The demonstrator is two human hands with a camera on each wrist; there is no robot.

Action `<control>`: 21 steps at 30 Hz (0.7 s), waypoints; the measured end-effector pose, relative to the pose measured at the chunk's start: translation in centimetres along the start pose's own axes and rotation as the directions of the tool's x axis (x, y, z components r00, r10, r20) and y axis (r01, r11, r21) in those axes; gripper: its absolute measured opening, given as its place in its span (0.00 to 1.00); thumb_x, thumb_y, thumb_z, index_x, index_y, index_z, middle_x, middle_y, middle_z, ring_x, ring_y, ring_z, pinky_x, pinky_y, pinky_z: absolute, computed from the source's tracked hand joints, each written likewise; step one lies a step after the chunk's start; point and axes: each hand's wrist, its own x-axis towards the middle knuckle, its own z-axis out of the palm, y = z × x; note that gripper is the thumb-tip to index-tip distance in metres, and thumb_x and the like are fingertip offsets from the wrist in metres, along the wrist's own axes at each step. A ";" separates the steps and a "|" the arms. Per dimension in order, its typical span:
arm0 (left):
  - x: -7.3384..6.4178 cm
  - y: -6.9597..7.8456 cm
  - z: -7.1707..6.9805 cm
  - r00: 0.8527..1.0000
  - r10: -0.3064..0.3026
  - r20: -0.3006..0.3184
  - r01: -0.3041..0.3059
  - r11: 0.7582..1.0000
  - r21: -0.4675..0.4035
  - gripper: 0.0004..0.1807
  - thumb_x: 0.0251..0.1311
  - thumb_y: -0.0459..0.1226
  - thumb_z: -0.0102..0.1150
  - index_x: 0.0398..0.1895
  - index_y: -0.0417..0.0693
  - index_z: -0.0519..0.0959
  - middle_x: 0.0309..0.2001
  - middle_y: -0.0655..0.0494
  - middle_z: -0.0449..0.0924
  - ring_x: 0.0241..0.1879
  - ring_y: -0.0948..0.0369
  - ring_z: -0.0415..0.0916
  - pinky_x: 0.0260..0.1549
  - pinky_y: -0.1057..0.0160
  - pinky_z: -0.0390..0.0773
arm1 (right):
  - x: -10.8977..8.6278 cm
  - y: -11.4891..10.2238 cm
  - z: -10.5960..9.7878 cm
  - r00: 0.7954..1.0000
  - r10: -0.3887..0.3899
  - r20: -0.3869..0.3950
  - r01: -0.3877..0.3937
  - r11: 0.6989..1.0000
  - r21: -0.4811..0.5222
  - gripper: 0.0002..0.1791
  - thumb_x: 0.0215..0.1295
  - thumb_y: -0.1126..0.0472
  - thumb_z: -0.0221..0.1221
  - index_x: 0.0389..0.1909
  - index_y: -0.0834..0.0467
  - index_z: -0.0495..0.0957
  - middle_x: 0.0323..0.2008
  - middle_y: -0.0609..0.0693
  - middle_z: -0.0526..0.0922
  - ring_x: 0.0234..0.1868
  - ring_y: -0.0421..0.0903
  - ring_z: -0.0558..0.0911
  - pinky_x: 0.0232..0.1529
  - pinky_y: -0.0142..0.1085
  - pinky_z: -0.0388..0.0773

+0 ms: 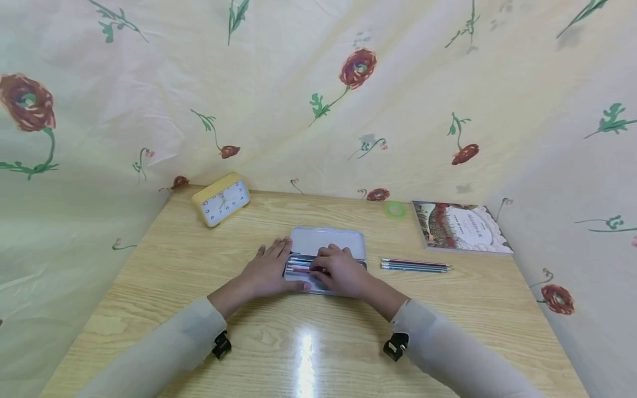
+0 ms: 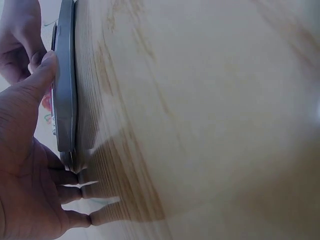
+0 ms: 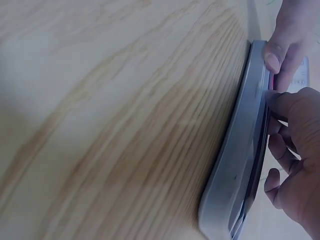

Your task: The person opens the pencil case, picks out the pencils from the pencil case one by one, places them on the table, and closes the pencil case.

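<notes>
A pale metal pencil case [image 1: 327, 241] lies on the table with its lid folded back away from me. Several pencils [image 1: 298, 265] lie side by side in it, a pinkish-red one nearest to me. My left hand [image 1: 267, 272] spreads over the case's left end, the thumb on the near rim and the straight fingers along the side, their tips on the table in the left wrist view. Reaching into the case, my right hand [image 1: 346, 273] has curled fingers and pinches the pinkish-red pencil, partly hidden beneath them. The right wrist view shows its thumb [image 3: 280, 103] over the case's near rim.
Several pencils [image 1: 415, 265] lie together right of the case. Behind them are a picture-covered book [image 1: 460, 226] and a green ring [image 1: 395, 209], perhaps tape. A yellow clock [image 1: 221, 200] stands at the back left. Flowered cloth [image 1: 278, 99] hangs round the wooden table [image 1: 269, 342].
</notes>
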 end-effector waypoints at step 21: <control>-0.1 0.2 0.0 1.000 -0.006 0.000 0.006 1.000 -0.006 0.74 0.61 0.78 0.63 0.91 0.37 0.44 0.92 0.40 0.43 0.92 0.43 0.40 0.90 0.37 0.42 | 0.8 -0.2 -3.0 0.982 0.185 0.036 -0.188 0.969 0.158 0.03 0.74 0.58 0.73 0.41 0.53 0.92 0.36 0.43 0.87 0.37 0.40 0.76 0.41 0.34 0.72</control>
